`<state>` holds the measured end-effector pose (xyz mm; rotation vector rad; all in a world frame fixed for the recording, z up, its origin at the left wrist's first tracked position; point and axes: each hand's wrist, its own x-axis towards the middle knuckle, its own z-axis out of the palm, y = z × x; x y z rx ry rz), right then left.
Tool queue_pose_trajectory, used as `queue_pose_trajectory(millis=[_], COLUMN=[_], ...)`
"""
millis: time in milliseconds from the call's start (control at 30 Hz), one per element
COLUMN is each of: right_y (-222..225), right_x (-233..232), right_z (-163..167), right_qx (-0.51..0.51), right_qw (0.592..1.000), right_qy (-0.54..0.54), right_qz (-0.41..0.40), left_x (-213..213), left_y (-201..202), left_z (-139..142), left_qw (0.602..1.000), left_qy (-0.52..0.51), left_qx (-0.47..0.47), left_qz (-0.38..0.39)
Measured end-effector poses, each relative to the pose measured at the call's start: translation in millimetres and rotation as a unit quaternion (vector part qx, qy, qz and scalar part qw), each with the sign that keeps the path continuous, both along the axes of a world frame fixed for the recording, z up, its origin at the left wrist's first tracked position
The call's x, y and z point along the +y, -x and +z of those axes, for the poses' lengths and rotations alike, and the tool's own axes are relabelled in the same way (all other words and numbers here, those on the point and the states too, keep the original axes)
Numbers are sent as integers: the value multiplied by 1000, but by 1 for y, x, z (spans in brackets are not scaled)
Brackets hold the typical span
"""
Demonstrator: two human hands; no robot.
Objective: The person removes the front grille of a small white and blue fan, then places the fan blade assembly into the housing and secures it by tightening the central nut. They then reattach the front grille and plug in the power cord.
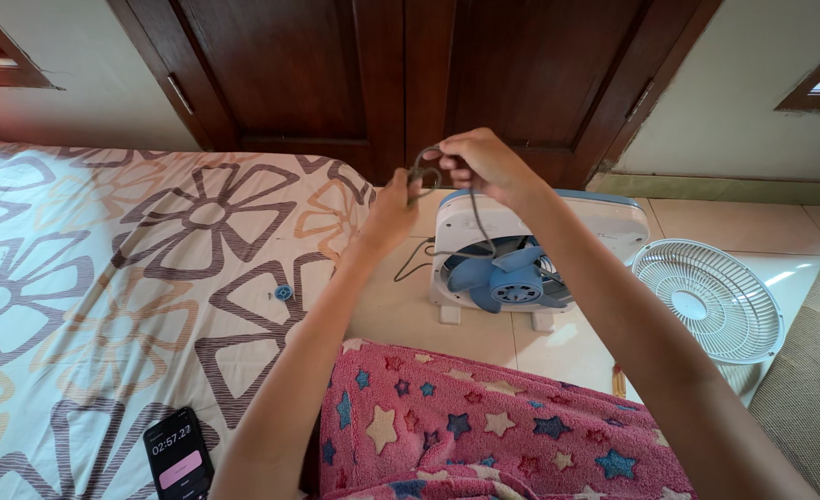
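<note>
Head view, read from left to right. One phone (178, 454) with a lit screen lies at the lower left on one bed sheet (105, 278) printed with large flower outlines; one small blue knob (283, 293) rests farther right on the same sheet, near its edge. Two bare hands are raised in mid-frame before the dark wooden doors (373, 74). The left hand (394, 211) has its fingers closed together around the loops of one grey cord (478, 218); the right hand (479, 162), just beside it and slightly higher, has its fingers pinched on the top of the same coiled part (423, 171). From the hands the cord hangs down over one box fan (521, 255), which stands on the tiled floor (410, 315) with its single blue blade wheel (507, 278) uncovered; a further stretch of cord trails on the floor to the left of the fan. One pink blanket (484, 426) patterned with stars covers the lap at the bottom centre. One round white grille (706, 298) lies flat to the right of the fan, apart from it, partly over one white panel (794, 278).
</note>
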<state>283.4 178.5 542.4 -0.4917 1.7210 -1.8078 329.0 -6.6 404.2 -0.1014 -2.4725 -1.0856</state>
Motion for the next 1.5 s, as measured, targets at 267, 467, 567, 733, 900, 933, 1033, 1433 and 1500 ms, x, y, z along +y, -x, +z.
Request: queue_pose_trajectory(millis=[267, 467, 567, 733, 900, 933, 1033, 1433, 1500], right_y=[-9, -24, -33, -58, -78, -77, -73, -31, -22], right_x=[-19, -23, -27, -33, -37, -38, -37, -20, -17], right_z=[-26, -42, -53, -75, -100, -104, -118, -143, -138], right_qx=[125, 183, 254, 351, 285, 274, 233, 113, 100], right_qw=[988, 969, 956, 925, 941, 945, 963, 986, 983], right_qy=[38, 75, 58, -15, -33, -34, -9, -106, -108], right_qz=[-83, -145, -135, -142, -179, -175, -133, 68, 110], left_x=[16, 17, 19, 5, -7, -8, -15, -58, -69], left_y=[-10, -18, 1, 16, -5, -10, -21, -26, -26], left_z=[22, 20, 11, 12, 32, 36, 41, 25, 22], left_qw=[914, 891, 799, 593, 564, 554, 519, 638, 661], left_qy=[-354, -410, -574, -789, -812, -820, -842, -719, -686], left_qx=[-198, -190, -165, -117, -127, -122, -115, -210, -218], left_qz=[-24, -50, -75, -105, -74, -78, -90, -178, -211])
